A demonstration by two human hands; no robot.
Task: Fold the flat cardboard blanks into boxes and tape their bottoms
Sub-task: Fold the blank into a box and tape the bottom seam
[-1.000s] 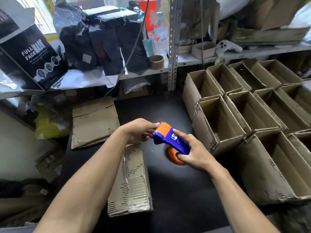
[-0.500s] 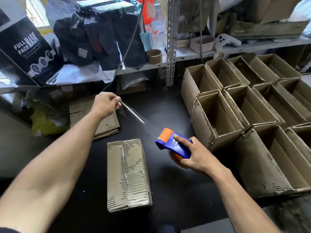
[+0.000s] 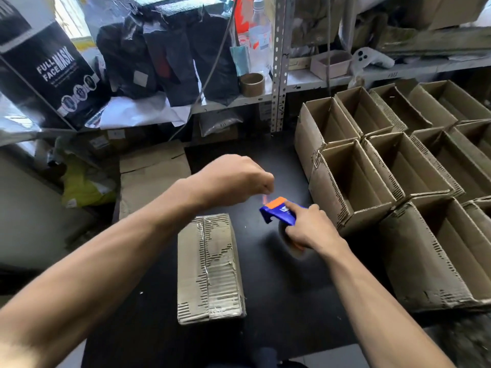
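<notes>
Two hands over the black table, the right one gripping a tape dispenser.

The right hand (image 3: 309,229) curls round the blue and orange tape dispenser (image 3: 279,212), forefinger laid along its top, held just above the black table (image 3: 279,301). The left hand (image 3: 233,179) hovers just beside the dispenser's orange end, fingers curled under; whether they pinch any tape I cannot tell. A folded box (image 3: 210,269) lies bottom up on the table below the left forearm, clear tape along its seam. Flat cardboard blanks (image 3: 152,173) are stacked behind the left hand. Open boxes (image 3: 398,166) stand in rows at the right.
</notes>
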